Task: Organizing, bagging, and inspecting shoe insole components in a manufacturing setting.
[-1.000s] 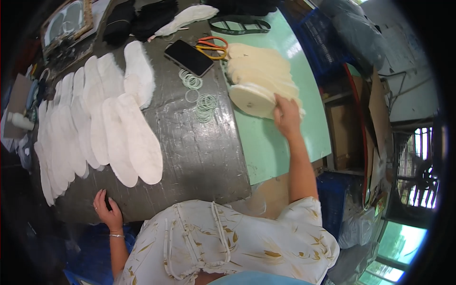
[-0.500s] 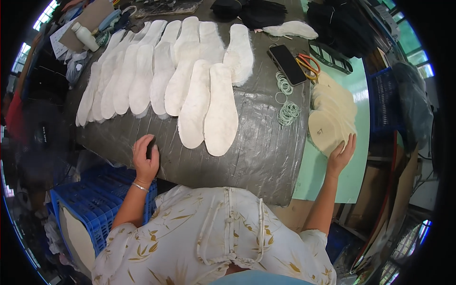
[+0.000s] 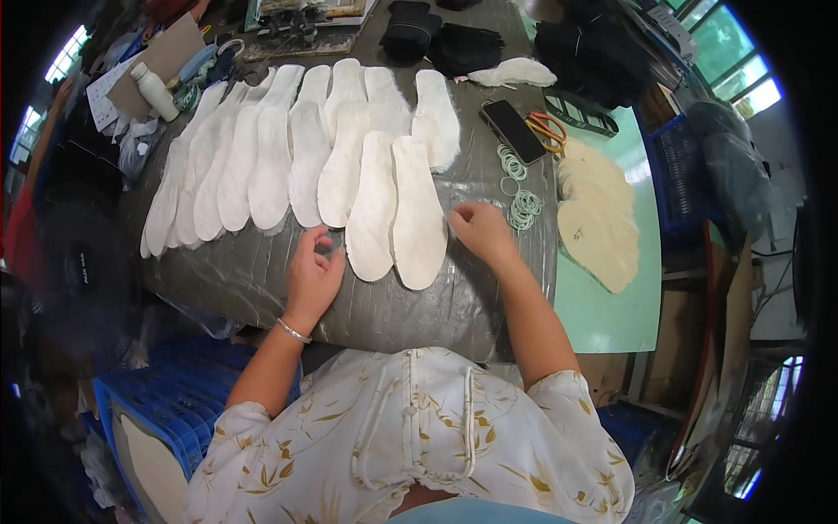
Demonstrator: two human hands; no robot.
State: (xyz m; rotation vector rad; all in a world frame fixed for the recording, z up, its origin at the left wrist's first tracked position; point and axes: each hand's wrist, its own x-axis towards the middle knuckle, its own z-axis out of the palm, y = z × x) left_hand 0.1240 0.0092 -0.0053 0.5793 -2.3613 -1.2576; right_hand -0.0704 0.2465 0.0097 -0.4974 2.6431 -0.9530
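Observation:
Two white fleecy insoles lie side by side at the front of the dark table, a left one [image 3: 371, 214] and a right one [image 3: 420, 218]. My left hand [image 3: 315, 272] rests beside the left insole's edge, fingers bent but apart and nothing seen in them. Just off the right insole's outer edge, my right hand [image 3: 483, 230] is closed with its fingers curled in; whether anything is in them is hidden. Behind and to the left spreads an overlapping row of more white insoles [image 3: 269, 170]. Another fleecy insole [image 3: 434, 118] lies behind the front pair.
On the right, a fanned stack of cream insole pieces [image 3: 599, 218] lies on a pale green board [image 3: 602, 319]. Pale green rubber bands [image 3: 524, 210], a phone [image 3: 512, 131] and orange-handled scissors [image 3: 548, 133] lie nearby. Black bundles [image 3: 410, 35] sit at the back; a blue crate [image 3: 166, 384] stands lower left.
My right hand has left the cream stack and come inward to the right insole, its fingers now curled. My left hand has moved right, toward the left insole. The view has shifted slightly.

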